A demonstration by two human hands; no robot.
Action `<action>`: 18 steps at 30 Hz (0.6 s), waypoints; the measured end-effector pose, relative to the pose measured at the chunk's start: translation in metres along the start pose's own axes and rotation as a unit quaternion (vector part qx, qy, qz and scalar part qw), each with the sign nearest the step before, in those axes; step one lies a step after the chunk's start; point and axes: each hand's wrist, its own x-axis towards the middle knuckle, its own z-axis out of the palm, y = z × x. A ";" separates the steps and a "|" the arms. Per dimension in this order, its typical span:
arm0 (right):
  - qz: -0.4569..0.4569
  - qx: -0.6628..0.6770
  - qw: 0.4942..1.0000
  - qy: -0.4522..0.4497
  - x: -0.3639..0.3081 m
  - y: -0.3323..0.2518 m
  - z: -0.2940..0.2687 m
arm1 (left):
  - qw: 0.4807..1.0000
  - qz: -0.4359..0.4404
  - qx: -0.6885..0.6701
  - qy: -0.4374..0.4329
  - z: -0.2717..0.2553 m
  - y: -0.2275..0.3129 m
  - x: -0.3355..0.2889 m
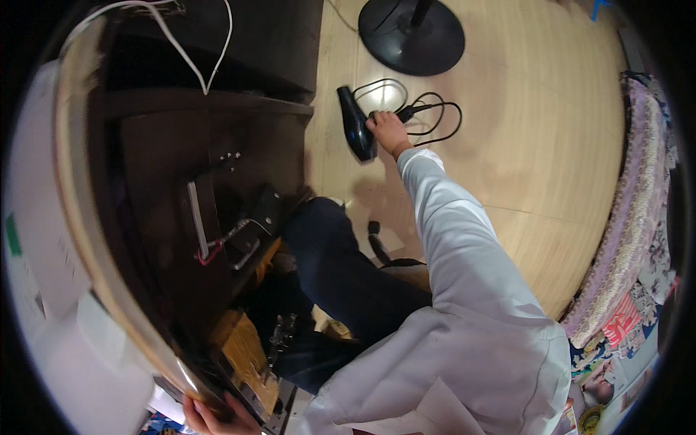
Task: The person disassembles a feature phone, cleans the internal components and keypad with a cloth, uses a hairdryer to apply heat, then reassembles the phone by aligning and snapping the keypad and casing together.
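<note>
Pale wooden floor (pixel 536 159) spreads before you, with a dark cabinet (pixel 159 134) along its left side and the pale-edged desk (pixel 72 196) farther left. A round black base (pixel 402 51) stands beyond the black hair dryer (pixel 355 123), which is at the floor near the cabinet, its cord (pixel 417 109) looping rightward. Your right hand (pixel 390 132) pinches the dryer's side; your left hand (pixel 217 418) touches the desk's edge, its grip impossible to tell

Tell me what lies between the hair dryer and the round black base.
Head view: an arc of black cord on the floor between hair dryer and base.
</note>
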 end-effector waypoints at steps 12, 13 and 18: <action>0.157 0.019 0.971 0.177 0.024 -0.109 0.108 | 0.992 0.089 -0.064 0.063 0.011 -0.023 0.011; 0.152 0.028 0.973 0.174 0.015 -0.111 0.113 | 0.987 0.088 -0.084 0.101 0.014 -0.023 0.009; 0.159 0.027 0.986 0.048 -0.014 -0.112 0.125 | 0.992 0.080 -0.089 0.044 0.012 -0.018 0.005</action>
